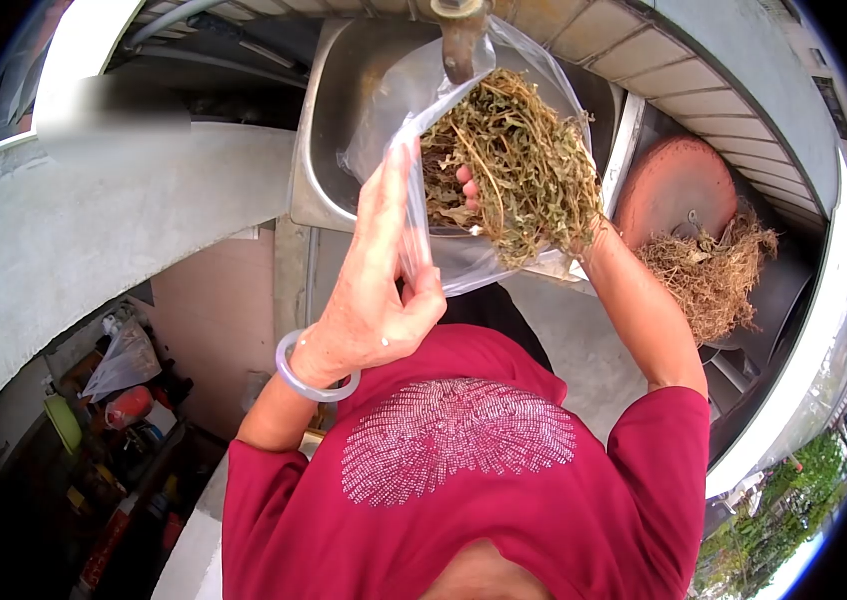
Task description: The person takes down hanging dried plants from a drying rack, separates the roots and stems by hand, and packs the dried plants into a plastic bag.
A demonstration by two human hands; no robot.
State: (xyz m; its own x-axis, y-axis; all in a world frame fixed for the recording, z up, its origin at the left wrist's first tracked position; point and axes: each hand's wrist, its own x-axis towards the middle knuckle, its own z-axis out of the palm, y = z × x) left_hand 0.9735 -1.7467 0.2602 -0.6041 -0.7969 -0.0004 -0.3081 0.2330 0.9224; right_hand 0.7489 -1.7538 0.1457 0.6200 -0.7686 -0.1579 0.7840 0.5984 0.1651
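Grasping plastic bag (464, 274) by edge in left hand (379, 265), dried herbs (546, 165) in right hand (468, 188). Astride steel sink rim (326, 205), close to faucet (459, 52).

Over a metal sink (316, 185), I hold the side of a clear plastic bag (417, 225) in my left hand (374, 280), a pale bangle (291, 375) around the wrist. My right hand (468, 188), mostly hidden, clasps a tangle of dried plants (534, 150) at the bag's mouth, fingertips showing through the stems. A tap (460, 45) juts in from the sink's far edge. Beyond its right edge, a brown, fibrous bundle (714, 280) sits against a round reddish disc (679, 185).
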